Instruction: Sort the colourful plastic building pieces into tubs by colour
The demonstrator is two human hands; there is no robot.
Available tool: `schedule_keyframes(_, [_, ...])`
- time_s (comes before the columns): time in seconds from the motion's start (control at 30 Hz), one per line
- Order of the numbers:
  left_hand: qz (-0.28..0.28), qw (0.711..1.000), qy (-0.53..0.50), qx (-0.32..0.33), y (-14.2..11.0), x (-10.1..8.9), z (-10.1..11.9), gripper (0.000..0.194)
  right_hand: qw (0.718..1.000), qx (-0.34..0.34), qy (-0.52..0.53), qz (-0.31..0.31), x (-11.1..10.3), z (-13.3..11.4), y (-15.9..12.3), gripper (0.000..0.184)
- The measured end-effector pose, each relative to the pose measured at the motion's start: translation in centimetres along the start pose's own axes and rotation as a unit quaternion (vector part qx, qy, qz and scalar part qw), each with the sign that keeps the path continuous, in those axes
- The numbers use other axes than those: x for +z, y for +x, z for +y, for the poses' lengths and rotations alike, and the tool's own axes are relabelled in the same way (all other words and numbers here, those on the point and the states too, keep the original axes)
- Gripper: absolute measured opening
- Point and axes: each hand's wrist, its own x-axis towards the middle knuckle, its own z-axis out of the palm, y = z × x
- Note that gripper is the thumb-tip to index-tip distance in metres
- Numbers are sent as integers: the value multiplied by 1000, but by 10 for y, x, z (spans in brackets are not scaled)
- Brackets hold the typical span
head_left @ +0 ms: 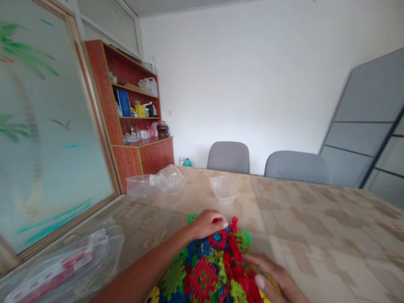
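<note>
A heap of plastic gear-shaped building pieces (203, 277) in red, green, blue and yellow lies on the table directly in front of me. Over the far side of the heap, my left hand (208, 224) is closed, its fingers curled down. A bit of a red gear piece (216, 220) shows between its thumb and fingers. At the heap's right edge is my right hand (274, 275), thumb and fingers apart, against the red toothed pieces (241, 273). Its lower part runs out of the frame.
A clear rectangular tub (223, 190) stands beyond the heap. More clear containers (170, 181) sit at the far left, and a clear plastic bag with a red-and-white label (69, 265) lies nearer. Two grey chairs (229, 156) line the far side; a wooden cabinet (154, 155) stands behind.
</note>
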Motion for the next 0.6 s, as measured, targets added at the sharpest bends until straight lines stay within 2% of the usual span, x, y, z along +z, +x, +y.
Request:
schedule_keyframes(0.07, [-36,999,-27,22,-19,-7,11,36,998,-36,-34,35,-1,-6,-1,42])
schedule_keyframes(0.13, [-37,998,-47,35,-44,-15,25,35,993,-83,-77,45,7,-11,-1,53])
schedule_keyframes(0.23, [42,996,-62,39,-89,-25,41,37,974,-147,-174,6,31,-14,-1,55])
schedule_keyframes(0.3, [55,996,-38,50,-122,-26,44,43,954,-191,-228,-17,44,-14,0,45])
schedule_keyframes(0.37, [63,997,8,46,-153,-21,41,56,946,-225,-234,-9,46,-14,2,39])
schedule_keyframes(0.47, [86,993,65,37,-185,-2,30,71,963,-177,-202,28,30,-22,4,25])
schedule_keyframes(0.53, [87,990,96,49,-194,14,22,63,972,-132,-189,44,13,-29,5,20])
schedule_keyframes(0.6, [76,984,129,91,-195,27,18,47,975,-120,-178,59,-1,-35,3,21])
